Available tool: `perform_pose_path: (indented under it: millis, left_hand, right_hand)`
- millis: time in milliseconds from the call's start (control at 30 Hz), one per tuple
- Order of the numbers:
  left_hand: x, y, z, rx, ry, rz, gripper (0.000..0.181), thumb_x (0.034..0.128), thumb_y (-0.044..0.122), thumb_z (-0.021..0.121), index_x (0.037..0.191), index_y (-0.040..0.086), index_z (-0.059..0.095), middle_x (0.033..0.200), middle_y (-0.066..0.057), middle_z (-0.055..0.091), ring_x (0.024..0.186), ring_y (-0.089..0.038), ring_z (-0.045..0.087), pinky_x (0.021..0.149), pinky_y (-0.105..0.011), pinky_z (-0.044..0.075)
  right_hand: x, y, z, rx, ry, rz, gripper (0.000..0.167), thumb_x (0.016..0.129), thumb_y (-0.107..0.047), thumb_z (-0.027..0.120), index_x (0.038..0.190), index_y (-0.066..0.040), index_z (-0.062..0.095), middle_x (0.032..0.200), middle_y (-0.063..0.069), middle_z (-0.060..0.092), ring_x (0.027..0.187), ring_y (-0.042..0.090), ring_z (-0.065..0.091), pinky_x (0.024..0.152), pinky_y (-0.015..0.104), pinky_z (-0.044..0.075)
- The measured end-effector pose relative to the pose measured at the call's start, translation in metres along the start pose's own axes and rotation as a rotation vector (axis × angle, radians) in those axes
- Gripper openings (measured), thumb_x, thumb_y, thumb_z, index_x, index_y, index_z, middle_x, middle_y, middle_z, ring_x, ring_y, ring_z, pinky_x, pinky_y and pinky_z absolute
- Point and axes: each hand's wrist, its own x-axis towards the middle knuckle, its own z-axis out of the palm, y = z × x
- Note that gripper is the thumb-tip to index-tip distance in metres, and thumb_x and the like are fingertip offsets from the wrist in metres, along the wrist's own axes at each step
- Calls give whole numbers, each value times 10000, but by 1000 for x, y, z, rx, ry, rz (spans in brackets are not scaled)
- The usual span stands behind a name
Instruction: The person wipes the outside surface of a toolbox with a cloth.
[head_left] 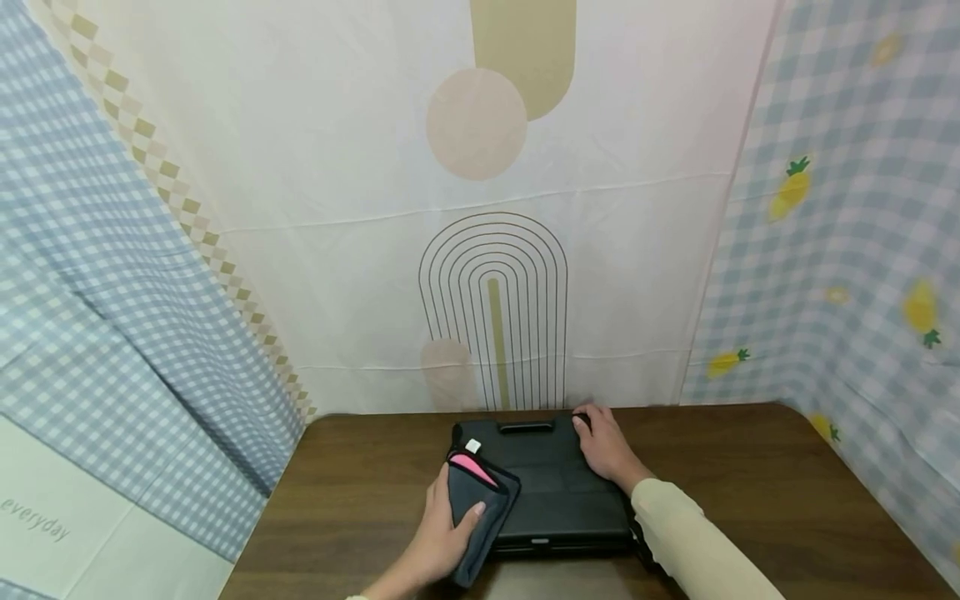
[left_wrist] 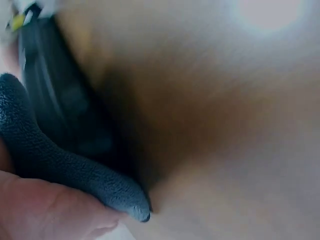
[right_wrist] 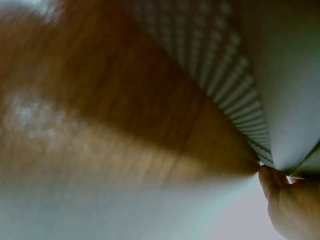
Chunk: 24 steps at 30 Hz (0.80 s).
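Observation:
A flat black case [head_left: 558, 475] lies on the table, with a dark handle slot at its far side and a small latch on its near side. Over its left edge, my left hand [head_left: 438, 529] holds a dark grey cloth pouch [head_left: 480, 492], thumb on top. Something pink [head_left: 474, 468] shows in the pouch's opening, beside a white tag. In the left wrist view, the pouch's fuzzy edge [left_wrist: 75, 167] lies against the thumb. My right hand [head_left: 607, 446] grips the case's far right corner, and its fingertips show low in the right wrist view [right_wrist: 290, 200].
The brown wooden table [head_left: 360, 492] stands against a pale printed cloth [head_left: 360, 292]. Checked blue cloths hang on both sides, the right one [head_left: 885, 250] with pineapple prints.

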Motion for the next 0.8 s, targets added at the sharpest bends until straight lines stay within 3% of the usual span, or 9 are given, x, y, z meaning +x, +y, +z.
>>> perform_pose_path:
  millis: [167,300,367,500,633,800]
  left_hand:
    - [-22,-5,5,73,-41,24,990,1050,493,653,1697,-29,115,1698,-384,176,1525,-578,366,1153,-722,411]
    - [-28,-8,4,142,-92,38,1006,1040,526,658,1705,-8,124,1710,-413,89,1519,-658,304,1094,-776,427]
    - [-29,-9,5,197,-115,80,992,1036,508,672,1705,0,144,1714,-415,66,1539,-677,235,1073,-802,422]
    - [-30,-13,9,427,-97,219,935,1013,498,700,1694,43,248,1732,-360,150,1577,-618,221,1119,-774,409]
    - [-28,-12,14,681,-43,344,901,981,535,717,1679,117,331,1728,-274,293,1582,-503,329,1179,-709,394]
    - [-25,-3,20,873,-8,446,893,947,586,733,1659,173,388,1706,-193,404,1564,-386,428,1182,-652,421]
  right_hand:
    - [-1,0,0,-3,1,5,407,1175,-277,404,1475,-41,546,1530,270,471,1438,466,497,1168,655,423]
    - [0,0,1,-2,-3,2,414,1176,-285,400,1481,-43,543,1532,271,470,1434,466,501,1164,657,425]
    - [0,1,0,-2,-5,4,416,1176,-288,398,1484,-45,540,1529,269,471,1431,463,505,1162,655,427]
    - [1,3,2,-8,-5,8,421,1177,-298,390,1489,-55,534,1526,262,475,1423,457,513,1156,652,434]
    - [2,4,3,-10,-2,4,425,1177,-299,394,1490,-48,535,1525,262,478,1423,457,514,1157,650,433]
    - [3,3,2,-21,-1,0,430,1176,-296,403,1493,-39,537,1525,265,481,1420,457,516,1157,646,435]
